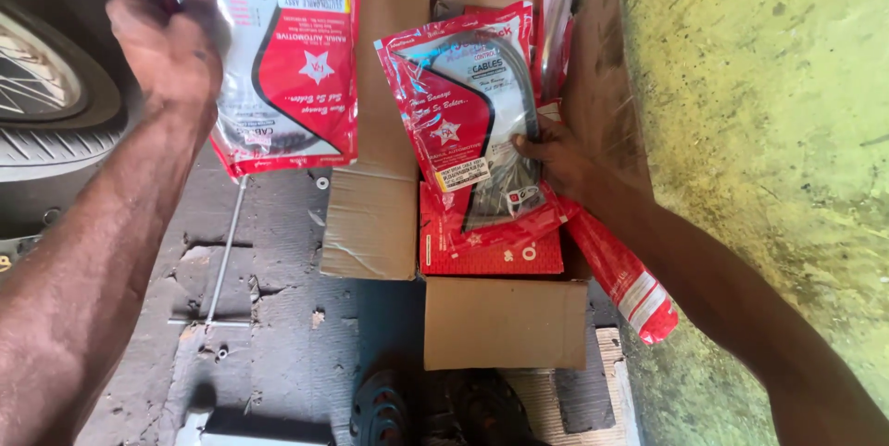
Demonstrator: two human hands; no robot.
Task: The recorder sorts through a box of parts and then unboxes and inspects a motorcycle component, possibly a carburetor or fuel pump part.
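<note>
Gripping 2 red cable packets — left hand (167, 38) clenches one (282, 57), right hand (556, 163) another (472, 122), over cardboard box (505, 321).

Red-and-clear cable packets (468, 122), brown cardboard box (505, 321).

spoked wheel with tyre (42, 103) at far left | thin metal rod (225, 251) lying on cracked grey floor (278, 353) | yellowish wall (769, 131) on the right | dark round parts (380, 414), possibly sprockets, at bottom edge
</note>
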